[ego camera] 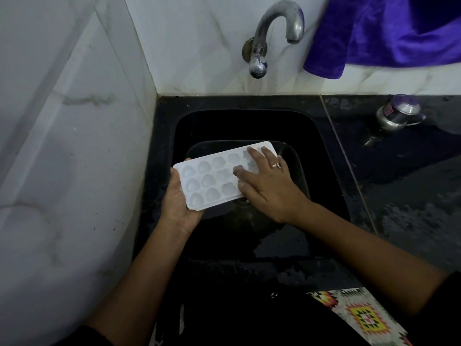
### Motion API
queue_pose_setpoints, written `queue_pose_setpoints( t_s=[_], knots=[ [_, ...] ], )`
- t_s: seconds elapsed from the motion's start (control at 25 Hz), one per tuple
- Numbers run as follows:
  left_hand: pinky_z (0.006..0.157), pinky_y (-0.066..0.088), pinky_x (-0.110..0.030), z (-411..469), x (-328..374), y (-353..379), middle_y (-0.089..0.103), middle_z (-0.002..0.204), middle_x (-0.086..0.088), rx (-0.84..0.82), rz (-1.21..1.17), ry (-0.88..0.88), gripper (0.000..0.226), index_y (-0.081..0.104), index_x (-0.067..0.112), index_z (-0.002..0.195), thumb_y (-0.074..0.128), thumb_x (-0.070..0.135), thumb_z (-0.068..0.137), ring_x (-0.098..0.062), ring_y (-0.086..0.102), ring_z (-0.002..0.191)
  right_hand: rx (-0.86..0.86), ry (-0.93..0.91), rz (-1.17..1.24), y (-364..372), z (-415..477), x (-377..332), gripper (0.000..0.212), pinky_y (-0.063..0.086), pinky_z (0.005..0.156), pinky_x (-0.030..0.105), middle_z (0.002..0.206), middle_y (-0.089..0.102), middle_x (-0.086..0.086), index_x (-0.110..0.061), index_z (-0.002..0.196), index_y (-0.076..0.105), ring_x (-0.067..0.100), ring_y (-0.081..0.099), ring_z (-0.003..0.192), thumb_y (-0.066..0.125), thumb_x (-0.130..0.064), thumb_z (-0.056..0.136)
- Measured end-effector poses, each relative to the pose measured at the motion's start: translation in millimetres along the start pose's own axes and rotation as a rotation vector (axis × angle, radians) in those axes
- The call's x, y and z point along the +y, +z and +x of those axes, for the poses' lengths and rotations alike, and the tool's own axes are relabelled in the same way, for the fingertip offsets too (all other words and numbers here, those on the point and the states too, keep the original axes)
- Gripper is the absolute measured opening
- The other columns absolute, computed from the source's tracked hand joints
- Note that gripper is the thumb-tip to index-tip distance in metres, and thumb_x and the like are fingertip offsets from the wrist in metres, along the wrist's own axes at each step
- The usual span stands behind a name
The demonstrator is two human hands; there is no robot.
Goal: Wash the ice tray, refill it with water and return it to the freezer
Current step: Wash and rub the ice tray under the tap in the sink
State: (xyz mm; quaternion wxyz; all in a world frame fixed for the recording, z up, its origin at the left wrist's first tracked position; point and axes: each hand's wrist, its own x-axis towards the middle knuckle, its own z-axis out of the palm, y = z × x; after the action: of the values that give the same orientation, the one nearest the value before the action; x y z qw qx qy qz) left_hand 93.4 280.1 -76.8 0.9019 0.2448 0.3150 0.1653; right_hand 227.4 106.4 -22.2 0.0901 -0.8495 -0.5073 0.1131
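Over the black sink point(326, 156) I hold the ice tray point(212, 178): left hand point(178, 198) curled round its near end, right hand point(269, 182) flat on its cups, fingers spread. Washing, I judge; next calls for opening the tap point(274, 33).

No legible text, brand, number or sign, small purple sticker point(388, 111) on the lidded steel pot point(399, 118) at far right of the black counter point(379, 176) too blurred to read, white plastic ice tray point(212, 181) showing no discernible lettering.
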Motion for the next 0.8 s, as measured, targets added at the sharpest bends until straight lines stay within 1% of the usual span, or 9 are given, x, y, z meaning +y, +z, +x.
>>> queue_pose_setpoints(
  t_s=[0.04,0.12,0.2,0.24,0.32,0.48,0.56,0.68,0.8],
  knots=[
    [0.114,0.044,-0.063,-0.2,-0.2,0.2,0.060,0.148,-0.022,-0.001,0.000,0.004,0.067,0.052,0.012,0.152,0.045,0.059,0.105,-0.042,0.058,0.136,-0.013,0.011,0.088,-2.1,-0.2,4.5,0.053,-0.002,0.125,0.062,0.171,0.014,0.009,-0.038,0.147,0.053,0.035,-0.002,0.159,0.024,-0.053,0.105],
    [0.119,0.039,-0.064,2.2,-0.5,-1.0,0.054,0.154,-0.024,-0.013,-0.005,-0.022,0.068,0.048,0.009,0.156,0.048,0.057,0.107,-0.044,0.053,0.141,0.021,0.006,0.151,-7.0,3.6,12.1,0.050,-0.001,0.125,0.063,0.166,0.026,0.006,-0.042,0.138,0.061,0.031,0.007,0.157,0.027,-0.052,0.104],
    [0.122,0.033,-0.065,5.6,-0.7,-2.2,0.048,0.158,-0.026,-0.034,-0.024,-0.051,0.072,0.043,0.007,0.158,0.049,0.057,0.107,-0.046,0.048,0.145,0.078,-0.032,0.066,-8.6,7.8,15.3,0.051,0.003,0.123,0.066,0.159,0.037,0.008,-0.038,0.130,0.068,0.031,0.018,0.153,0.026,-0.050,0.103],
    [0.123,0.031,-0.066,6.1,0.1,-2.5,0.047,0.158,-0.027,-0.044,-0.034,-0.057,0.073,0.042,0.007,0.159,0.050,0.058,0.107,-0.048,0.046,0.146,0.095,-0.057,0.007,-7.3,8.7,14.3,0.052,0.004,0.123,0.067,0.157,0.038,0.010,-0.035,0.129,0.068,0.033,0.021,0.152,0.025,-0.050,0.103],
    [0.122,0.031,-0.066,5.5,0.9,-3.6,0.048,0.157,-0.027,-0.066,-0.045,-0.074,0.075,0.043,0.005,0.158,0.051,0.058,0.106,-0.048,0.046,0.145,0.094,-0.097,-0.047,-3.2,8.9,11.2,0.052,0.004,0.123,0.068,0.159,0.036,0.012,-0.032,0.132,0.065,0.035,0.020,0.153,0.025,-0.050,0.104],
    [0.122,0.034,-0.064,5.9,-1.4,-5.9,0.052,0.155,-0.025,-0.041,-0.018,-0.039,0.070,0.047,0.007,0.156,0.052,0.056,0.106,-0.046,0.051,0.142,0.054,-0.109,-0.070,-0.9,6.4,19.1,0.052,0.001,0.125,0.065,0.171,0.017,0.009,-0.040,0.147,0.052,0.037,0.005,0.159,0.023,-0.054,0.106],
    [0.120,0.036,-0.067,6.6,-2.4,-4.3,0.054,0.153,-0.023,-0.015,-0.007,-0.018,0.070,0.047,0.012,0.157,0.049,0.060,0.106,-0.046,0.053,0.141,0.065,-0.090,-0.175,-0.4,3.7,20.9,0.053,0.004,0.124,0.068,0.171,0.019,0.011,-0.039,0.147,0.053,0.040,0.008,0.158,0.022,-0.055,0.106],
    [0.118,0.038,-0.067,7.6,-3.3,-4.9,0.055,0.153,-0.022,0.020,0.009,-0.008,0.070,0.047,0.017,0.157,0.047,0.064,0.105,-0.045,0.054,0.140,0.127,-0.061,-0.340,2.6,1.5,6.2,0.050,0.010,0.121,0.071,0.164,0.035,0.016,-0.031,0.134,0.064,0.046,0.023,0.153,0.028,-0.050,0.106],
    [0.114,0.045,-0.063,2.0,-5.0,-0.6,0.061,0.147,-0.021,0.017,0.032,-0.011,0.065,0.052,0.015,0.152,0.042,0.061,0.107,-0.041,0.060,0.135,0.212,-0.068,-0.334,9.0,5.4,-6.9,0.050,0.009,0.121,0.070,0.150,0.050,0.014,-0.021,0.101,0.074,0.041,0.038,0.144,0.031,-0.046,0.105]
  ],
)
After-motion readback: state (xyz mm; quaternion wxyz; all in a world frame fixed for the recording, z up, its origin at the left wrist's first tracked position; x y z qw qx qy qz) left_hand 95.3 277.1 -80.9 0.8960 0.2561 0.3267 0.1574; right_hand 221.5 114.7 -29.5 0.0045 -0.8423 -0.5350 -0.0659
